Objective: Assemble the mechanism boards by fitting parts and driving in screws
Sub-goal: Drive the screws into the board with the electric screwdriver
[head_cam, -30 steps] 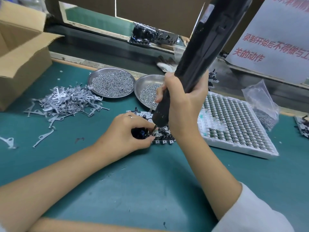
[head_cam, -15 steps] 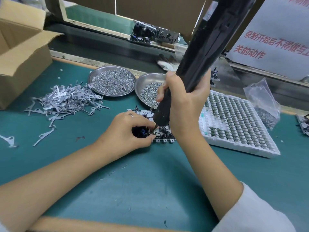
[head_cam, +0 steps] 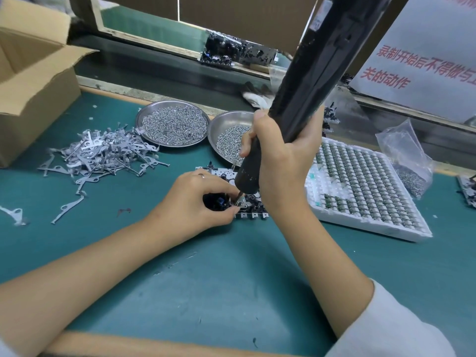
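Observation:
A small mechanism board of white and black parts lies on the green mat at centre. My left hand curls over its left end, thumb and forefinger pinching the board beside the screw spot. My right hand grips a long black electric screwdriver, held steeply with its thin bit down on the board between my two hands. Much of the board is hidden under both hands.
Two steel dishes of screws sit behind the board. A heap of grey metal levers lies left, a cardboard box far left. A white tray of small parts and a plastic bag are right.
Both hands and the screwdriver stay on the same spot of the board; only the view has shifted slightly.

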